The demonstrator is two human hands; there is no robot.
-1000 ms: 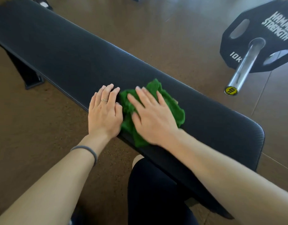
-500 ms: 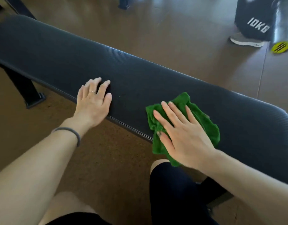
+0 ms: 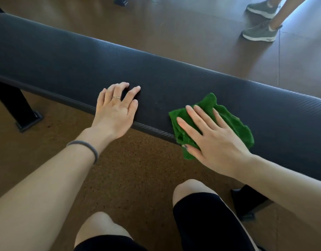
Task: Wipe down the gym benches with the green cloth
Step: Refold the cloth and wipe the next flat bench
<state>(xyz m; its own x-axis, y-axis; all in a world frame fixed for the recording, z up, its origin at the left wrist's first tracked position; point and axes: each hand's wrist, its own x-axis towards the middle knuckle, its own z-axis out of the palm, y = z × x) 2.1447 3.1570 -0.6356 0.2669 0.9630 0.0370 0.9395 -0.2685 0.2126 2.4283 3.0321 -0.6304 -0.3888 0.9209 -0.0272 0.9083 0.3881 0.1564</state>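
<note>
A long black padded gym bench (image 3: 174,77) runs across the view from upper left to right. The crumpled green cloth (image 3: 230,118) lies on the pad near its right end, drooping over the near edge. My right hand (image 3: 214,140) presses flat on the cloth with straight, spread fingers. My left hand (image 3: 116,107) rests on the near edge of the pad, about a hand's width left of the cloth, with its fingers lightly bent on the surface. It wears a ring, and a grey band circles its wrist.
A black bench leg (image 3: 16,105) stands on the brown floor at left, another foot (image 3: 246,201) at lower right. My knees (image 3: 190,191) are below the bench edge. Another person's feet in grey sneakers (image 3: 259,31) stand beyond the bench at top right.
My right hand has slid the cloth rightward along the pad, away from my left hand. The view shifted; the weight plate left the frame and the sneakers came in.
</note>
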